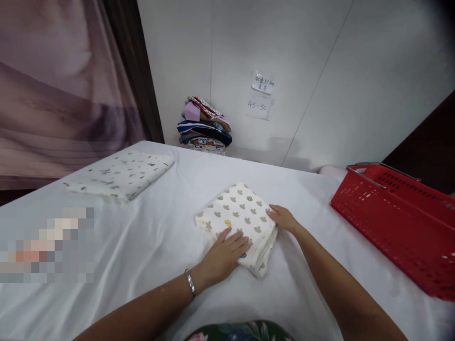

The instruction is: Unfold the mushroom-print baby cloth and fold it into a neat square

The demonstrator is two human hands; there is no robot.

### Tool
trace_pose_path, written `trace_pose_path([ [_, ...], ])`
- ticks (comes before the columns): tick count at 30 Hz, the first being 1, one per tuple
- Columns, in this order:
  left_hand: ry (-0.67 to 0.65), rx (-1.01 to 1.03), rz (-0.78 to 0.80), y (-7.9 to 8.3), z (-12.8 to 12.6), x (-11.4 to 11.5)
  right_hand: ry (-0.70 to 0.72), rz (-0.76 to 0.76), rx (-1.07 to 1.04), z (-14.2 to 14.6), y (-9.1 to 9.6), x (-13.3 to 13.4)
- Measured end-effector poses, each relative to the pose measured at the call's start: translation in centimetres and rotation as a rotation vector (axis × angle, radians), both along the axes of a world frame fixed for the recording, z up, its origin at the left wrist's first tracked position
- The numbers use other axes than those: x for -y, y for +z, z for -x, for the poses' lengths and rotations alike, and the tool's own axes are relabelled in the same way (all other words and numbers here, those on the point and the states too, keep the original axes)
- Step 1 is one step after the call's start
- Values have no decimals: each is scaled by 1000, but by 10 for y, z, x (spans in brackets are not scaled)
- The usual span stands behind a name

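Note:
A folded cream cloth (pixel 237 213) printed with small grey shapes lies in the middle of the white-covered table (pixel 159 237). My left hand (pixel 222 253) rests flat on its near corner, fingers stretched out. A bracelet shows on that wrist. My right hand (pixel 283 219) touches the cloth's right edge with fingers together and holds nothing.
A second folded white cloth (pixel 121 174) with dark star prints lies at the far left. A stack of folded coloured fabrics (pixel 205 125) stands against the wall. A red plastic basket (pixel 401 222) sits at the right. Two paper notes (pixel 261 97) hang on the wall.

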State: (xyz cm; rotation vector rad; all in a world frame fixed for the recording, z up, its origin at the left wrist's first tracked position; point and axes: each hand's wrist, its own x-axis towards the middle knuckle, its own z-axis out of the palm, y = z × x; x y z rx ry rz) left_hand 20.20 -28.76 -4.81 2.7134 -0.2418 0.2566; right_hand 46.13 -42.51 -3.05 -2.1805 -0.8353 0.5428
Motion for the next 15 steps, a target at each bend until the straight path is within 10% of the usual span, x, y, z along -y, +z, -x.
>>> trace_pose_path([
  [5, 45, 104, -97, -3, 5, -79, 39, 27, 207, 46, -12, 18],
  [9, 335, 87, -210, 8, 26, -137, 177, -123, 67, 100, -19, 35],
  [15, 520, 49, -6, 13, 54, -113, 10, -278, 248, 113, -16, 41],
])
